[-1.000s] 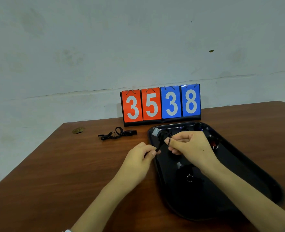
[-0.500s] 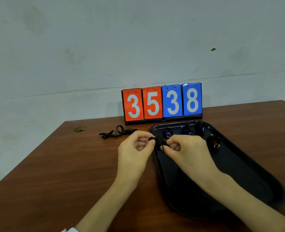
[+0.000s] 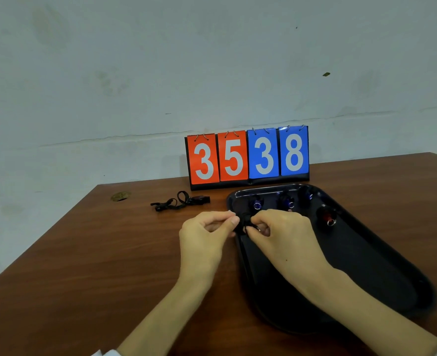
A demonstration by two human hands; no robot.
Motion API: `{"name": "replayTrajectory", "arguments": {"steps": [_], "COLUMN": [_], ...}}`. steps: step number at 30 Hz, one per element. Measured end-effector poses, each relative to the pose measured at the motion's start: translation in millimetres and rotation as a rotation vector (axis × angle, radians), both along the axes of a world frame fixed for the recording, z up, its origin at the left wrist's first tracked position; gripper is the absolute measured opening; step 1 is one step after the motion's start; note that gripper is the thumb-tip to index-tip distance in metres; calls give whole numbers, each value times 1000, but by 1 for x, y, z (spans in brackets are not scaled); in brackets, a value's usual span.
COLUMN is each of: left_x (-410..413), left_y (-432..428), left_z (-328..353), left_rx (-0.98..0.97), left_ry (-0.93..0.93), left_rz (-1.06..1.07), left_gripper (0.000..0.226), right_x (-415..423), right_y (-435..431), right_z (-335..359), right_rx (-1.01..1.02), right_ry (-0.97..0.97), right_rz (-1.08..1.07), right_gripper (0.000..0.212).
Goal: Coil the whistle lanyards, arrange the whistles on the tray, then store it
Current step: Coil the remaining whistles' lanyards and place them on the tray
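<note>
while the left hand (image 3: pixel 207 235) pinched one side of a small black whistle bundle (image 3: pixel 243 223) between thumb and forefinger, the right hand (image 3: pixel 281 235) pinched the other side with curled fingers, both over the left rim of the black tray (image 3: pixel 366 265) on the right half of the desk (image 3: pixel 83 253). three blue whistles (image 3: pixel 257 202) and a red whistle (image 3: pixel 326 217) sat along the tray's far end. a loose whistle (image 3: pixel 181 202) with its lanyard uncoiled lay near the desk's far edge, left of the tray, before the scoreboard (image 3: pixel 248 156).

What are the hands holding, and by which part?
The left hand and right hand both pinch a bunched black whistle cord. Which part of it cannot be told.
</note>
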State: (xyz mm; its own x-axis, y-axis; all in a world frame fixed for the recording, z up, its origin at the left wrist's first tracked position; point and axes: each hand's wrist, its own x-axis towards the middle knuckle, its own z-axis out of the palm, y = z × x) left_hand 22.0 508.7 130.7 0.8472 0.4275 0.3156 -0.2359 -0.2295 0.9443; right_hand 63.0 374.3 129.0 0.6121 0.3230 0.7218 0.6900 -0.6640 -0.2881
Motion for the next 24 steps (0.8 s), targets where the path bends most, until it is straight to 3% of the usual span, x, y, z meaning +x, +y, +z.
{"name": "replayTrajectory", "arguments": {"steps": [4, 9, 14, 17, 22, 24], "left_x": [2, 3, 0, -2, 1, 2], "left_y": [2, 7, 2, 4, 13, 15], "left_z": [-1, -1, -3, 2, 7, 8], "left_rx": [137, 174, 394, 258, -156, -219], "left_ry": [61, 88, 41, 60, 141, 143], "left_rz": [-10, -17, 54, 49, -39, -69], "left_gripper": [19, 15, 21, 30, 27, 33], "right_x": [2, 5, 3, 2, 1, -1], "right_y": [1, 3, 5, 6, 9, 9], "right_z": [-3, -7, -8, -10, -9, -7], "right_rx": [-44, -100, -121, -103, -80, -62], "right_ry": [-35, -26, -29, -26, 11, 44], "right_rz": [-9, -18, -49, -58, -19, -15], "right_gripper": [18, 18, 23, 23, 21, 20]}}
